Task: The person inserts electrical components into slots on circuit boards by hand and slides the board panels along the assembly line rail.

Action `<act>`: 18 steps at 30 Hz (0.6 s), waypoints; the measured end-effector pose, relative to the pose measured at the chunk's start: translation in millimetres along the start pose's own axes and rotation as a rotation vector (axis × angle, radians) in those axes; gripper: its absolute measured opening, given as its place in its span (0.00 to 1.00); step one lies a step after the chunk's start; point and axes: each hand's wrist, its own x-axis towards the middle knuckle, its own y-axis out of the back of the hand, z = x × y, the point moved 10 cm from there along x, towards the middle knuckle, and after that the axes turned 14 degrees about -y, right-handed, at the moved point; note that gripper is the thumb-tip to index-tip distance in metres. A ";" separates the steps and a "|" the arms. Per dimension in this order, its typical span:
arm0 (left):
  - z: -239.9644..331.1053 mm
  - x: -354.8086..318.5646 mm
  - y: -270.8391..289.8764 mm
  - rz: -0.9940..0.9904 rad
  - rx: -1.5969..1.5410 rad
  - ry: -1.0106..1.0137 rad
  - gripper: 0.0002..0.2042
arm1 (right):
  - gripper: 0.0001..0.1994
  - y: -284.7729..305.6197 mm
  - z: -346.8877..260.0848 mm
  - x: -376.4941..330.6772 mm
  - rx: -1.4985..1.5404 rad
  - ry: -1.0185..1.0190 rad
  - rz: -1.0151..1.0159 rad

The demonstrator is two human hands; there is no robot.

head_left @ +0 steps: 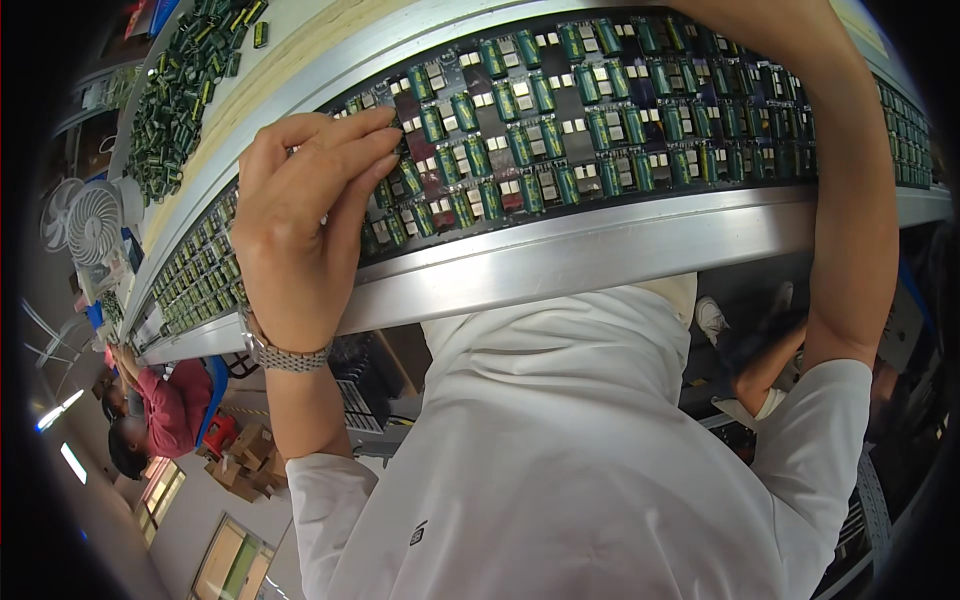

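Observation:
My left hand (305, 195) reaches over the left part of a long panel of circuit boards (560, 95). Its fingers are pressed together, with the tips at the row of green cylindrical capacitors (476, 156). Whatever sits between the fingertips is hidden. A metal-band watch (285, 350) circles that wrist. My right forearm (850, 180) crosses the panel at the right and runs up past the top edge, so the right hand itself lies outside the picture. Small white blocky parts (520, 89) stand between the capacitors on the boards.
Loose green capacitors (180, 110) lie heaped beyond the rail at upper left. A metal rail (590, 245) runs along the near side of the panel. Fans (95, 220) stand at far left. A person in a red top (175, 405) sits farther along; cardboard boxes (245, 465) are stacked nearby.

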 end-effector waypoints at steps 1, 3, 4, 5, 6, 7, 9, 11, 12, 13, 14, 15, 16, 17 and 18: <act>1.3 0.3 2.6 0.009 0.007 -0.001 0.11 | 0.08 1.6 -6.4 -1.0 -0.071 0.020 -0.005; 10.7 4.1 -0.1 -0.041 -0.017 -0.047 0.11 | 0.08 0.5 6.1 2.0 -0.075 -0.032 -0.030; 8.1 2.6 3.6 -0.062 -0.053 -0.041 0.11 | 0.09 -9.7 13.2 10.7 -0.042 -0.035 -0.043; -2.1 4.4 10.7 0.013 -0.123 0.015 0.11 | 0.09 -13.9 17.6 12.0 -0.038 -0.061 -0.065; -11.4 6.5 15.7 0.087 -0.207 0.062 0.11 | 0.10 -12.4 20.8 6.3 -0.128 -0.004 -0.028; -26.1 9.8 29.5 0.165 -0.107 0.044 0.11 | 0.12 -10.1 22.4 0.9 -0.215 0.056 0.016; -71.3 14.5 49.2 0.220 -0.027 0.175 0.08 | 0.10 -13.3 23.1 4.2 0.021 -0.103 -0.066; -105.1 22.1 39.9 0.129 0.026 0.247 0.08 | 0.09 -16.6 16.8 1.5 0.093 -0.075 -0.080; -121.0 22.1 27.9 0.000 0.089 0.317 0.09 | 0.09 -19.7 15.0 3.3 0.127 -0.067 -0.091; -130.1 23.5 21.0 0.028 0.064 0.324 0.09 | 0.09 -22.5 13.5 3.9 0.172 -0.085 -0.121; -131.7 24.2 14.4 0.020 0.165 0.268 0.08 | 0.09 -26.1 9.8 5.7 0.224 -0.102 -0.156; -130.1 23.7 7.0 0.010 0.265 0.216 0.09 | 0.09 -27.0 2.4 5.8 0.199 -0.101 -0.180; -134.3 21.9 0.8 0.023 0.244 0.234 0.09 | 0.09 -29.6 -2.4 4.8 0.220 -0.119 -0.198; -128.4 23.4 2.1 0.055 0.226 0.179 0.08 | 0.09 -31.3 -8.6 2.5 0.244 -0.140 -0.221; -121.8 24.7 5.0 0.086 0.210 0.126 0.08 | 0.09 -33.4 -15.2 1.6 0.234 -0.143 -0.252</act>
